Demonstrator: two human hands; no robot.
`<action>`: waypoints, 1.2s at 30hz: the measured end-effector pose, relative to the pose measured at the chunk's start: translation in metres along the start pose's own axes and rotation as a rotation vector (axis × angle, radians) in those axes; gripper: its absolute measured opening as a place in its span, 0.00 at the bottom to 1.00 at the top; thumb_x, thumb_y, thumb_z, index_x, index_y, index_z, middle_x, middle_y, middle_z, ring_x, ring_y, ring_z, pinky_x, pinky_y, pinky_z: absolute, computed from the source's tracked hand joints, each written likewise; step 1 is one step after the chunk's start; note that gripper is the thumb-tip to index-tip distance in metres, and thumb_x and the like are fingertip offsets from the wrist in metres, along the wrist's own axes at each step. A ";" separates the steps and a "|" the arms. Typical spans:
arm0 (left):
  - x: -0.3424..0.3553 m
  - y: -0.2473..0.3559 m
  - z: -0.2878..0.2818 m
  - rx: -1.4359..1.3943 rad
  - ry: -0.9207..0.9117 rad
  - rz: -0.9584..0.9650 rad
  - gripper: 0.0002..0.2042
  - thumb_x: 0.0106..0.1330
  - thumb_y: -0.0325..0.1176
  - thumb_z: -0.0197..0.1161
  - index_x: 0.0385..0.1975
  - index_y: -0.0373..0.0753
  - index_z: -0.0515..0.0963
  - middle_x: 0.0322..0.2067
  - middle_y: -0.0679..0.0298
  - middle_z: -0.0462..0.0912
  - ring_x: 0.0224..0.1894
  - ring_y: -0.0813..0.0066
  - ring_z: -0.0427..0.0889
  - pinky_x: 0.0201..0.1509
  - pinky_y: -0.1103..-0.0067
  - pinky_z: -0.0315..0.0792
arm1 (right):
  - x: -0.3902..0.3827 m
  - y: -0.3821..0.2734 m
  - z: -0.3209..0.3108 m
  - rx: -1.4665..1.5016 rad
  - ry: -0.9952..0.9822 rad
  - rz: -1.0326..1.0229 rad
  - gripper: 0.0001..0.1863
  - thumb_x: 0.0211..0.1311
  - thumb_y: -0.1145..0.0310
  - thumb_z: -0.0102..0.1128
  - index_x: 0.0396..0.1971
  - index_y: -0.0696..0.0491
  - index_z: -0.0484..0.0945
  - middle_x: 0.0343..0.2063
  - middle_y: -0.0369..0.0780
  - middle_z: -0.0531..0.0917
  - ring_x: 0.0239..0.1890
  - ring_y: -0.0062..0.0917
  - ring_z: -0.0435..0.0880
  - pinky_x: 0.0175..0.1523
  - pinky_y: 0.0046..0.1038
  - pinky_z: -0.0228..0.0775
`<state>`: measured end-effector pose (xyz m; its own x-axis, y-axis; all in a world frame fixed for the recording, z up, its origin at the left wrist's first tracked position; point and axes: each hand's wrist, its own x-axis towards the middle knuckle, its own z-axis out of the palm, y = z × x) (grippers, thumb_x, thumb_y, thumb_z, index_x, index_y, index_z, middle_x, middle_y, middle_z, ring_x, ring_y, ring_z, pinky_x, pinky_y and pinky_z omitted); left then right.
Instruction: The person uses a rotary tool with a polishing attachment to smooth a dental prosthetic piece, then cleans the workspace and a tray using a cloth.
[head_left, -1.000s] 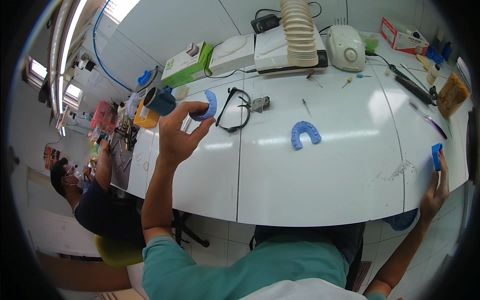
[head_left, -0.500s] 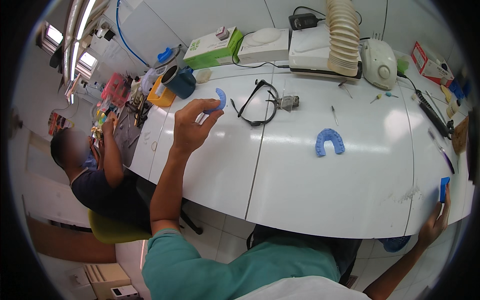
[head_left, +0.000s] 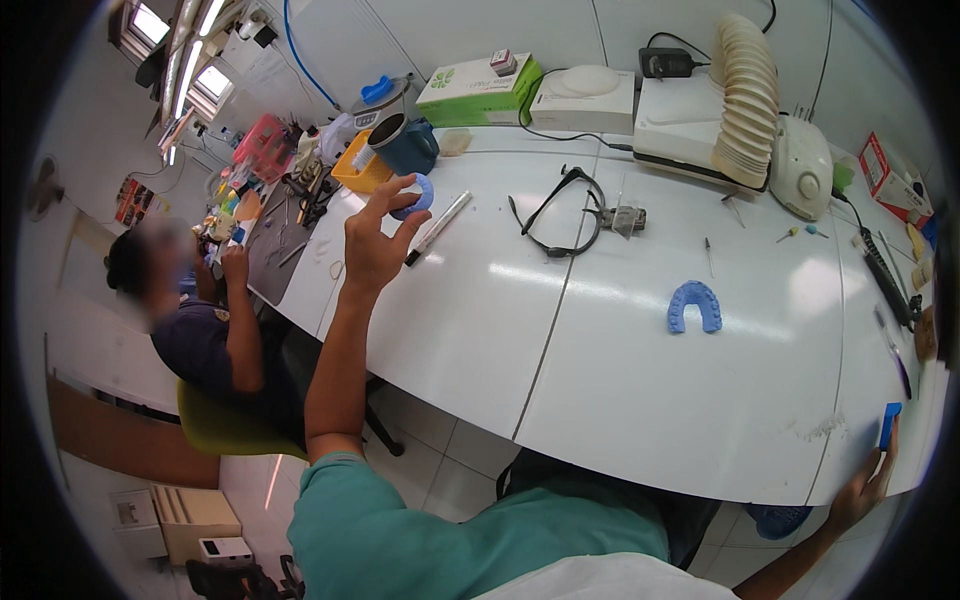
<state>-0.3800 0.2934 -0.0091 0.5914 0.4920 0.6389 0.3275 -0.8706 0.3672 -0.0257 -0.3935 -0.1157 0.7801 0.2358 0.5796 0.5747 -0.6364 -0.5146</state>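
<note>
My left hand (head_left: 375, 245) is raised over the left part of the bench. Thumb and fingers pinch a blue dental arch model (head_left: 420, 193) by its edge, part of it hidden by the fingers. A white marker pen with a dark end (head_left: 440, 228) lies just right of this hand. At the far right, by the bench's front edge, my right hand (head_left: 860, 492) holds a small bright blue block (head_left: 889, 427); its exact kind I cannot make out. A second blue dental arch model (head_left: 694, 306) rests on the white bench, right of the middle, touched by neither hand.
Black-framed glasses (head_left: 565, 215) lie mid-bench, beside a small metal-and-clear piece (head_left: 627, 220). Behind stand a blue mug (head_left: 405, 145), boxes (head_left: 475, 95) and a white machine with a ribbed hose (head_left: 748, 105). A handpiece (head_left: 880, 270) lies right. A co-worker (head_left: 205, 330) sits left.
The view has turned left, so the bench sits further right in the picture. My left hand has shifted left over the bench with the model, uncovering the marker pen. The right hand keeps its block.
</note>
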 end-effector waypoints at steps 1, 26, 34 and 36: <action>-0.003 -0.010 -0.005 0.030 0.005 0.025 0.16 0.66 0.26 0.81 0.51 0.33 0.87 0.42 0.52 0.96 0.47 0.63 0.96 0.54 0.71 0.87 | -0.001 0.003 0.000 -0.005 -0.003 0.006 0.24 0.88 0.75 0.45 0.77 0.56 0.75 0.76 0.44 0.79 0.78 0.35 0.75 0.82 0.39 0.63; 0.011 0.128 0.029 0.061 -0.204 0.641 0.19 0.58 0.20 0.82 0.48 0.35 0.85 0.42 0.59 0.92 0.47 0.61 0.90 0.48 0.67 0.87 | 0.006 -0.019 0.001 -0.048 0.038 0.011 0.26 0.82 0.82 0.47 0.74 0.56 0.78 0.73 0.45 0.83 0.75 0.40 0.81 0.79 0.42 0.70; 0.007 0.125 0.026 0.079 -0.223 0.618 0.20 0.55 0.21 0.84 0.47 0.36 0.85 0.43 0.59 0.92 0.48 0.59 0.90 0.49 0.68 0.87 | 0.004 -0.019 0.002 -0.017 0.015 0.023 0.25 0.82 0.81 0.47 0.73 0.57 0.78 0.73 0.46 0.82 0.74 0.40 0.81 0.79 0.41 0.70; 0.005 0.120 0.029 0.082 -0.224 0.605 0.19 0.56 0.21 0.84 0.47 0.37 0.87 0.43 0.60 0.92 0.47 0.59 0.90 0.49 0.68 0.87 | 0.003 -0.021 0.003 -0.018 0.022 0.030 0.25 0.82 0.81 0.47 0.73 0.57 0.78 0.73 0.46 0.82 0.74 0.41 0.81 0.78 0.42 0.70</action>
<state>-0.3165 0.1912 0.0183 0.8254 -0.0908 0.5572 -0.0612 -0.9956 -0.0716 -0.0349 -0.3774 -0.1048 0.7910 0.2005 0.5781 0.5467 -0.6559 -0.5205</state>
